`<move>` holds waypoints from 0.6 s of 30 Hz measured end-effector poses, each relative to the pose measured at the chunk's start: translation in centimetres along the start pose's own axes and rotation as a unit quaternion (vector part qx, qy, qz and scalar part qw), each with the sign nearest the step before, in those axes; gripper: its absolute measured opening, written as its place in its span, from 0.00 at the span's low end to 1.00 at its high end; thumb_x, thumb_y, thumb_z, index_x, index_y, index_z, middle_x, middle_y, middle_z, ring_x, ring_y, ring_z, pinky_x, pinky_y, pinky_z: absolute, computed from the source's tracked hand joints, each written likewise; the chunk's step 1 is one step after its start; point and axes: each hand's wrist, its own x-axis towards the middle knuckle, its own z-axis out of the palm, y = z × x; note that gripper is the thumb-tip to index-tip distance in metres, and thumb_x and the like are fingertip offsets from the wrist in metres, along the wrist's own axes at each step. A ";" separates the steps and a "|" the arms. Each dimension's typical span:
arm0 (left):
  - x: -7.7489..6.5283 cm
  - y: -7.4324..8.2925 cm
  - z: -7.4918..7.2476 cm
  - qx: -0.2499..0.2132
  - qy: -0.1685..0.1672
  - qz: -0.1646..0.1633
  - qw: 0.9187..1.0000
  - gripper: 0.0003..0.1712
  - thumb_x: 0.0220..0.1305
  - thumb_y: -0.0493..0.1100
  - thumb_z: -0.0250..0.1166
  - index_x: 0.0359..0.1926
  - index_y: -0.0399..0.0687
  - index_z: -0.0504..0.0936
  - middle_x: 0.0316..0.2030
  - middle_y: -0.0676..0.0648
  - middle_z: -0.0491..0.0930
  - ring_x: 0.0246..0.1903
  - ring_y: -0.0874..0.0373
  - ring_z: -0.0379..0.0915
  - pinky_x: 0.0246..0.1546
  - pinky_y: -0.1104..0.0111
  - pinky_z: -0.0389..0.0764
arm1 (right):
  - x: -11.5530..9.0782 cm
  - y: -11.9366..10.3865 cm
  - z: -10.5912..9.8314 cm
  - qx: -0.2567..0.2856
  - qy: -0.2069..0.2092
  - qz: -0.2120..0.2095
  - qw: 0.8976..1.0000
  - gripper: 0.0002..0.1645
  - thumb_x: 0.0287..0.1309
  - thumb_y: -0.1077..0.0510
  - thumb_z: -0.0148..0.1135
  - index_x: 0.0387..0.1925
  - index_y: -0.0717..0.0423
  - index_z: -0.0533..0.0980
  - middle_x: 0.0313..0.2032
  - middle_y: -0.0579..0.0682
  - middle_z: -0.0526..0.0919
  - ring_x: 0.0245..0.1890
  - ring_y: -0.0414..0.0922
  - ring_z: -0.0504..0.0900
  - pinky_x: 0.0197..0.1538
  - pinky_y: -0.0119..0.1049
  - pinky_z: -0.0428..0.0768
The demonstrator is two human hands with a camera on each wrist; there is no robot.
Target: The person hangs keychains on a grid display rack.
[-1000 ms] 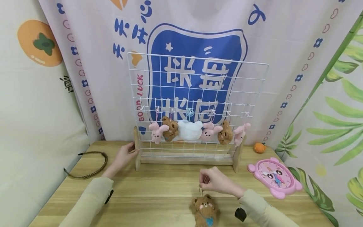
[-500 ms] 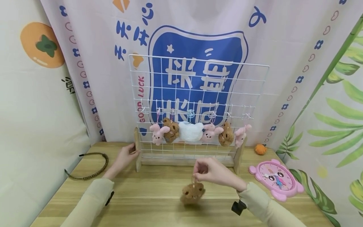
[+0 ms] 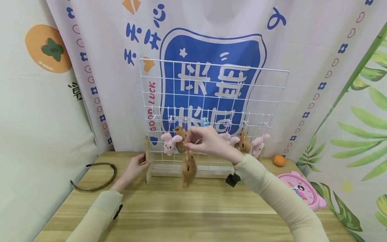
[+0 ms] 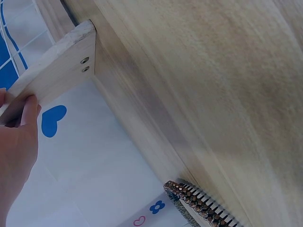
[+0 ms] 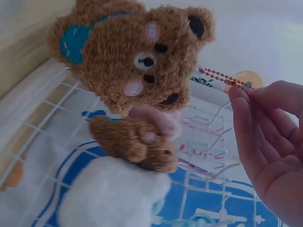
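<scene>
My right hand (image 3: 208, 143) pinches the red bead chain (image 5: 220, 77) of a brown bear plush keychain (image 3: 189, 169), which dangles in front of a white wire grid rack (image 3: 211, 65). In the right wrist view the bear (image 5: 128, 52) shows its face and blue bag. Behind it a brown bear (image 5: 135, 144) and a white plush (image 5: 109, 194) hang from hooks; my hand hides the white one in the head view. A pink bunny (image 3: 169, 144) hangs at the row's left end. My left hand (image 3: 133, 169) grips the rack's wooden side post (image 4: 61, 66).
More plush hang to the right, including a brown one (image 3: 243, 144) and a pink bunny (image 3: 258, 144). On the table (image 3: 181, 215) lie a headband (image 3: 113, 171) at left, and a small orange fruit-shaped thing (image 3: 280, 160) and pink clock (image 3: 318, 201) at right. Printed cloth hangs behind.
My right hand has lifted the bear off the table and carried it up and left toward the rack, the bear turning on its chain. My left hand has stayed on the post.
</scene>
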 end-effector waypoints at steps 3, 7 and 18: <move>0.1 -0.2 0.0 0.003 -0.001 -0.002 1.000 0.28 0.69 0.31 0.59 0.65 0.20 0.65 0.60 0.22 0.71 0.61 0.29 0.71 0.62 0.50 0.76 | 2.2 -1.0 -0.4 -0.007 0.006 0.001 1.000 0.04 0.59 0.65 0.66 0.35 0.59 0.78 0.35 0.53 0.88 0.35 0.40 0.87 0.42 0.25 0.89; 0.1 -0.5 0.0 0.002 -0.003 -0.005 1.000 0.28 0.69 0.31 0.59 0.65 0.20 0.64 0.60 0.22 0.71 0.62 0.29 0.70 0.63 0.49 0.76 | 4.7 -2.1 -0.6 -0.020 0.009 -0.006 1.000 0.03 0.61 0.64 0.66 0.35 0.57 0.78 0.35 0.51 0.88 0.33 0.38 0.86 0.40 0.25 0.88; 0.0 -0.4 0.3 -0.017 0.005 0.012 1.000 0.28 0.67 0.30 0.59 0.64 0.18 0.65 0.59 0.20 0.72 0.60 0.28 0.71 0.62 0.50 0.77 | 9.7 -3.5 -0.1 -0.044 0.014 -0.010 0.999 0.03 0.62 0.63 0.64 0.35 0.58 0.78 0.34 0.51 0.88 0.33 0.39 0.84 0.41 0.23 0.86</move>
